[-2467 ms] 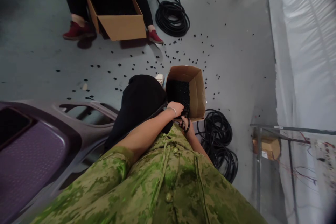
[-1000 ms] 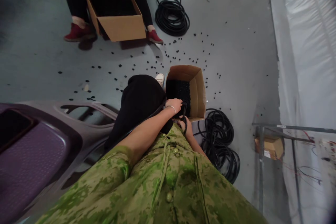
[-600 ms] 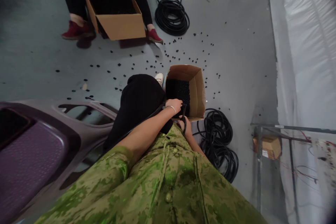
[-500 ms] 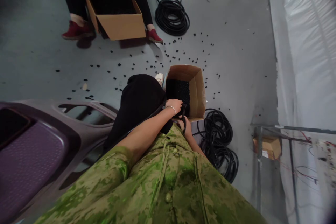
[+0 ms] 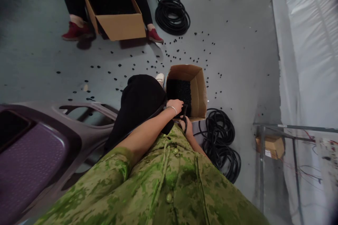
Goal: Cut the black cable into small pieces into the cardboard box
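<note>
Two hands meet at the near edge of the small cardboard box on the floor between the knees; the left hand, a bracelet at its wrist, is curled with knuckles up over the black hose, though whether the fingers actually pinch it cannot be told from here; the right hand lies just below, mostly hidden by the green camouflage shirt, and seems closed round a short loop of the same hose. The box is filled with small black pieces; many more of them are scattered over the grey floor. The hose runs on to a loose black coil lying beside the box on the right. To work the hose end well, I judge it wise to hold it close to the tip with one hand and steady the loop with the other, directly over the box, so anything dropped falls inside. Across the floor another person's red shoes flank a larger box, a second coil near it.
</note>
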A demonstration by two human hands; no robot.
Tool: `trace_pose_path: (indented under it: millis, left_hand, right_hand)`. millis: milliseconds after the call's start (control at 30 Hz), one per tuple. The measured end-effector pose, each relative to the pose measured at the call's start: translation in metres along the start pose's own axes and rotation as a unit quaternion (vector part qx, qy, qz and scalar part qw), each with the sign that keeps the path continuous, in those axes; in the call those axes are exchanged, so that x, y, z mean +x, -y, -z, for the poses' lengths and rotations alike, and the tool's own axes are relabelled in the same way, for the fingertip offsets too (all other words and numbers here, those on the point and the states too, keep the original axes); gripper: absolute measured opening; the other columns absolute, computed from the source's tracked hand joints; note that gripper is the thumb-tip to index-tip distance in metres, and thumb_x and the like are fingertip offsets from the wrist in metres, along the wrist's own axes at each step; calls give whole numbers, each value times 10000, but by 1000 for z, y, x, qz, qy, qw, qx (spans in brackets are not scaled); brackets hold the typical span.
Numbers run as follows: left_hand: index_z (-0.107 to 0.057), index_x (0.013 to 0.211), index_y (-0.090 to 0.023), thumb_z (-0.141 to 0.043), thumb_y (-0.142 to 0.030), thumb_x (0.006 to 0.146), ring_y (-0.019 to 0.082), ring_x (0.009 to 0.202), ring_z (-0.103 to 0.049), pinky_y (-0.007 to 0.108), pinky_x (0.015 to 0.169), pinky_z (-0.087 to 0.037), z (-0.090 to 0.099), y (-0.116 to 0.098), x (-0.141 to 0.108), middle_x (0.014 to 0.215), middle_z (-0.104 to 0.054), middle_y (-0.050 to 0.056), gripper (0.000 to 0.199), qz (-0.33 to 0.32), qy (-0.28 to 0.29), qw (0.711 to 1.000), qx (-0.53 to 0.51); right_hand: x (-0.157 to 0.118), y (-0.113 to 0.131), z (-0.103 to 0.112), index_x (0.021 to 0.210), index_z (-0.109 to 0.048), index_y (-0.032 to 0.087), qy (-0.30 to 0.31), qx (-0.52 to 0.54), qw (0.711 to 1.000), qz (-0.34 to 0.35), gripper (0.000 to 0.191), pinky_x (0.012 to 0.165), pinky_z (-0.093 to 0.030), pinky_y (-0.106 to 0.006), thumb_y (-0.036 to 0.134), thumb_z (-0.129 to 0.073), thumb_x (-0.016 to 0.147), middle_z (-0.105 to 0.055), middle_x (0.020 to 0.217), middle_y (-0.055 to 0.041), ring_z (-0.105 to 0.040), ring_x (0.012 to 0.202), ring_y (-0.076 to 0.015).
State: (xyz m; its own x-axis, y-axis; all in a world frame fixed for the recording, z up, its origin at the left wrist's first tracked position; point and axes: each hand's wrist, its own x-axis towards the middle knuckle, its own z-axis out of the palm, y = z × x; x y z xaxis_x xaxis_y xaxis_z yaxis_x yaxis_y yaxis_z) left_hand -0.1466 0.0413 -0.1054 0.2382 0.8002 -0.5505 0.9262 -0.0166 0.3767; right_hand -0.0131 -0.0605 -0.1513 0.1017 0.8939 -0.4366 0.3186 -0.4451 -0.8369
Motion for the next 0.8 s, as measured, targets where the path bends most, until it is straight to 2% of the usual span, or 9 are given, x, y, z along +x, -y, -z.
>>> trace_pose_path:
  millis: [167,267,467,800]
  left_hand:
    - [-702,1169,-266,-494,-248,929,222,1090,-664,277,848,-496,2,-1,0,1185,-708,86,318,0,14,1000,12]
    - [-712,1158,-242,-503,-230,923,231,1076,-673,287,845,-504,3,-1,1,1181,-710,105,315,2,21,1000,15]
    - [-717,1159,-249,-513,-224,915,239,1073,-680,304,849,-514,2,0,2,1193,-708,105,319,0,14,1000,25]
    - [-713,1165,-218,-479,-236,928,259,1075,-679,338,854,-528,1,0,2,1193,-702,134,334,2,7,1000,21]
  right_hand:
    - [8,-17,3,905,-619,199,13,-64,995,70,262,734,-451,-286,320,-503,704,-659,764,-15,-577,740,-190]
    - [15,-26,2,884,-630,194,19,-92,992,81,260,754,-462,-274,326,-495,705,-678,810,-26,-599,771,-187]
    - [22,-37,-6,852,-644,196,-18,-139,988,69,240,720,-455,-256,267,-479,693,-672,741,-13,-604,714,-173]
    - [24,-38,-5,837,-624,206,-11,-123,988,95,230,700,-457,-254,325,-489,695,-648,708,3,-567,666,-157]
